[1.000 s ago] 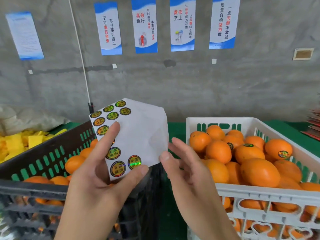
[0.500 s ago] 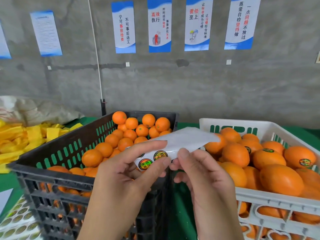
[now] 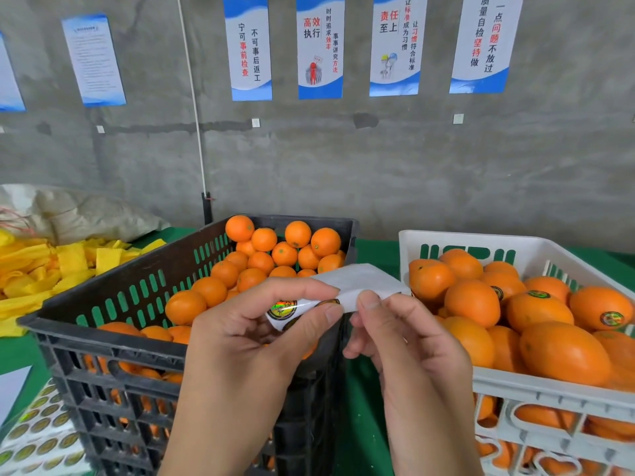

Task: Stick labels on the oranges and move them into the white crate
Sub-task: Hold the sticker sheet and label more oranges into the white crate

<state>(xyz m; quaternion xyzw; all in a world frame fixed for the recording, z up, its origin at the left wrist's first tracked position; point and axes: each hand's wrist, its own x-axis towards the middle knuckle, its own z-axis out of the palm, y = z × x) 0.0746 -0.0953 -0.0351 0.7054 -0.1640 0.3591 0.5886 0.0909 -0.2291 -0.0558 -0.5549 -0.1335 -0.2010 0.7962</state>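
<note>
Head view, 1 entry: our left hand (image 3: 240, 334) pinched the label sheet (image 3: 357, 283) between black crate (image 3: 103, 324) and white crate (image 3: 481, 245), our right hand (image 3: 405, 341) nipped its edge, peeling 1 label we judged; next, pressing it onto an unlabelled orange (image 3: 185, 305).

bare left hand (image 3: 247, 334), bare right hand (image 3: 409, 348), no sleeves

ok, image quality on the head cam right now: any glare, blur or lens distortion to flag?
Head view: flat, even light with no hard shadows; rainbow glare on the sticker of the label sheet held in the left hand; wide-angle bend tilts the posters and stretches oranges at the right edge of the white crate; right hand reasonably sharp; wall soft.
</note>
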